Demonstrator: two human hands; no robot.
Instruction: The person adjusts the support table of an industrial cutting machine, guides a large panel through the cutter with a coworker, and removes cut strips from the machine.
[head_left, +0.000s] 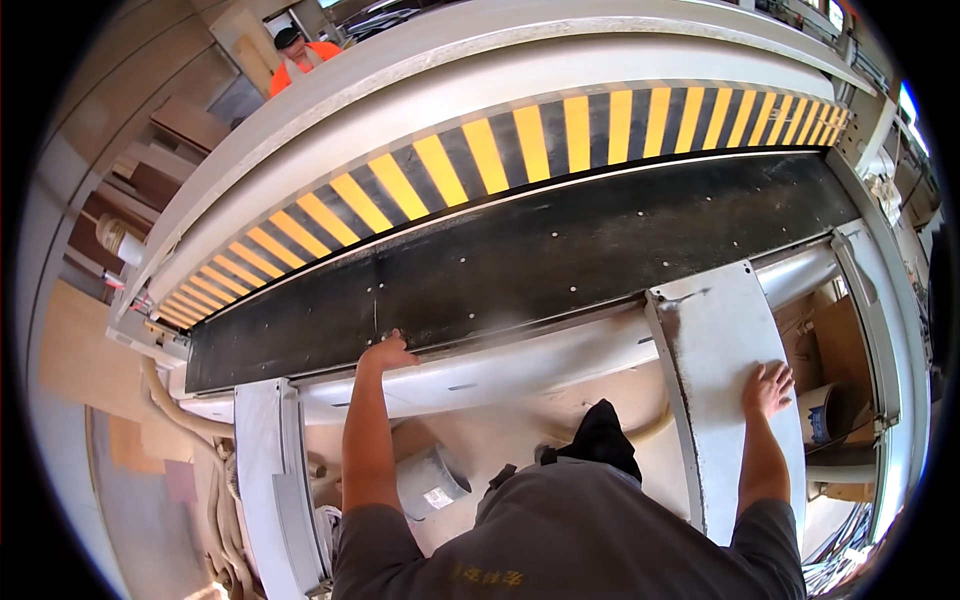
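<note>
My left hand (388, 352) is on the near edge of the long black machine bed (510, 270), its fingers reaching onto the dark surface with the thumb apart. My right hand (769, 389) lies with fingers spread on the white metal support arm (715, 380) at the right. The bed has small pale dots along it. Behind it runs a long white beam (500, 57) with a yellow and black striped band (535, 140).
A person in orange (300, 60) is beyond the beam. Below the bed are a second white support (260, 460), beige hoses (210, 450), a grey bucket (430, 480) and another bucket (815, 415). Wooden boards (80, 360) are at the left.
</note>
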